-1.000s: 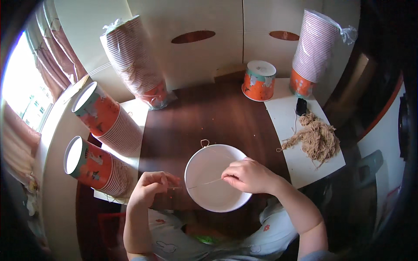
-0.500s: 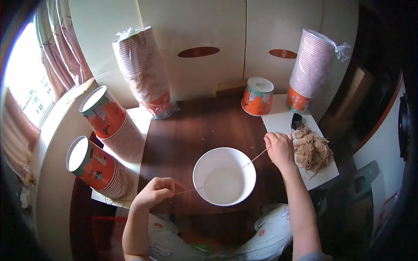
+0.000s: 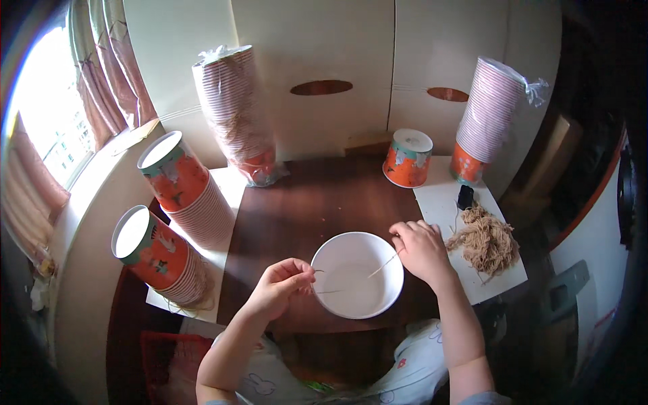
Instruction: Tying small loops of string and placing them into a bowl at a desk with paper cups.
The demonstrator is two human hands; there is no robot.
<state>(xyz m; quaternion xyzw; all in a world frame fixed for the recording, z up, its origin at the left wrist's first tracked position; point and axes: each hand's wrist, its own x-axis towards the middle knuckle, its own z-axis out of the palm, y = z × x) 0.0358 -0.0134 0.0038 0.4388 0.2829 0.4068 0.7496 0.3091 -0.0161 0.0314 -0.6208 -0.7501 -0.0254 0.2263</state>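
A white-lined paper bucket [image 3: 359,244] stands in front of me on the brown table, its mouth up. Through its wall on both sides runs a thin brown string [image 3: 382,266]. At the left of the rim, my left hand [image 3: 281,289] is closed in a pinch on a string end, with a loose bit poking past the fingertips. My right hand [image 3: 421,251] is closed on the other part of the string, over the right rim. Beside that hand a tangled pile of tan string [image 3: 487,244] lies on a white board [image 3: 480,287].
Two leaning stacks of orange paper buckets [image 3: 177,177] stand at the left. Behind them rises a tall plastic-wrapped stack [image 3: 236,111]; another wrapped stack [image 3: 484,111] is at the far right. A single upturned orange bucket [image 3: 406,162] and a small black object [image 3: 465,197] are near it.
Both hands have moved in closer to the bucket. The left hand has risen to the rim with the string, and the string between them has gone slacker. The view has shifted slightly.
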